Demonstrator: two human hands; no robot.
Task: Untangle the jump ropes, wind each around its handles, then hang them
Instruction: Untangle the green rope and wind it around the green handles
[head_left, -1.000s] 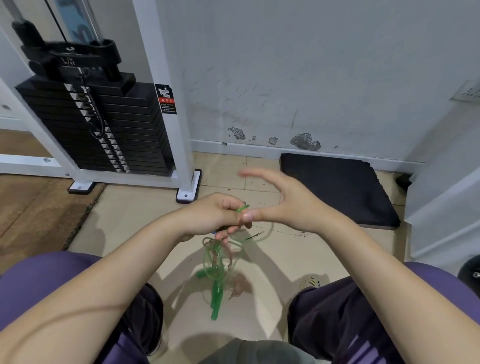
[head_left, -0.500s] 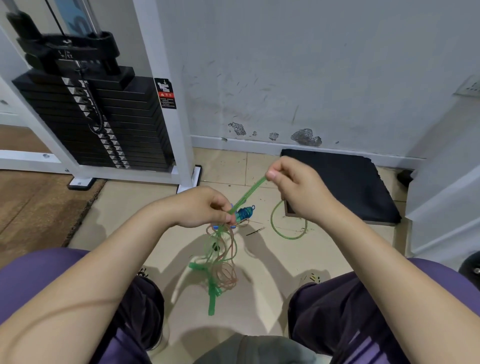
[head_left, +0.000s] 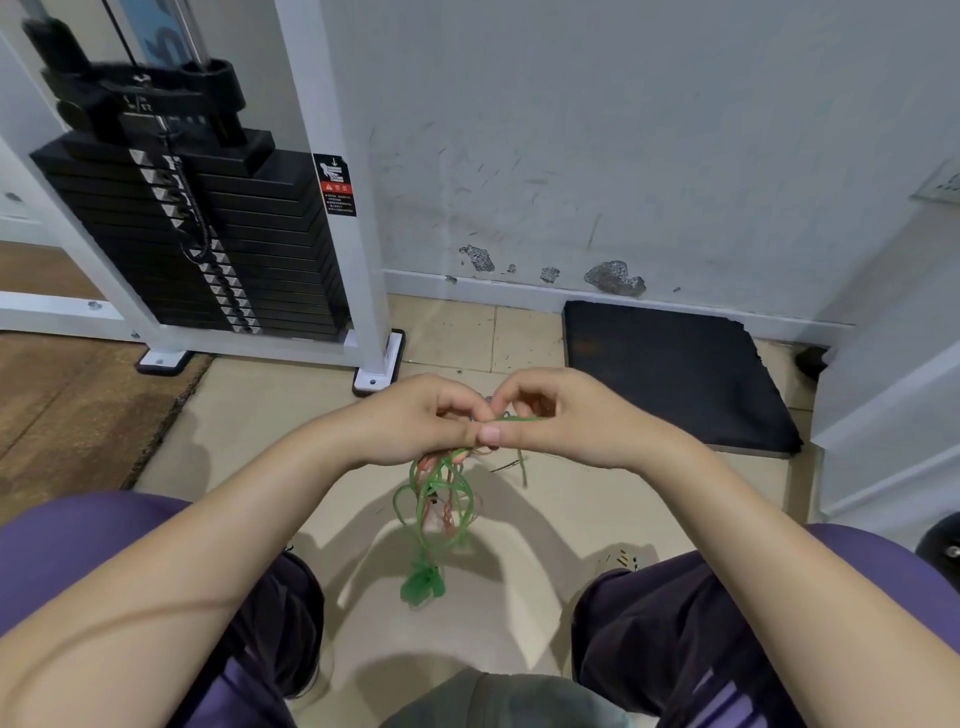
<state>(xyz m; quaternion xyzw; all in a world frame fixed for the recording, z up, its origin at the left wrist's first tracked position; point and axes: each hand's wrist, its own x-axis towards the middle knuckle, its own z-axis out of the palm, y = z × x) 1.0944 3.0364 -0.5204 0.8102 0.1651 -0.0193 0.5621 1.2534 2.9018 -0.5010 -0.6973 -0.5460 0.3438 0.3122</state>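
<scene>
- The tangle of jump ropes (head_left: 439, 499), green cord mixed with a pinkish one, hung in loops below the two hands, near the middle of the view, above the tiled floor (head_left: 270, 415).
- A green handle (head_left: 422, 587) dangled at the bottom of the tangle, at 6 o'clock from the hands.
- The left hand (head_left: 415, 418) was curled around the top of the bundle, gripping it.
- The right hand (head_left: 561, 415) met the left at its fingertips, thumb and fingers pinching a green strand (head_left: 519, 419) that lay across it; a loose end of cord hung at 6 o'clock from that hand.
- Both forearms reached in from the lower corners, over knees in dark trousers.
- A black mat (head_left: 675, 374) lay on the floor at 2 o'clock from the hands, against the scuffed white wall (head_left: 623, 130).
- A weight stack (head_left: 197, 234) in a white frame stood at 10 o'clock.
</scene>
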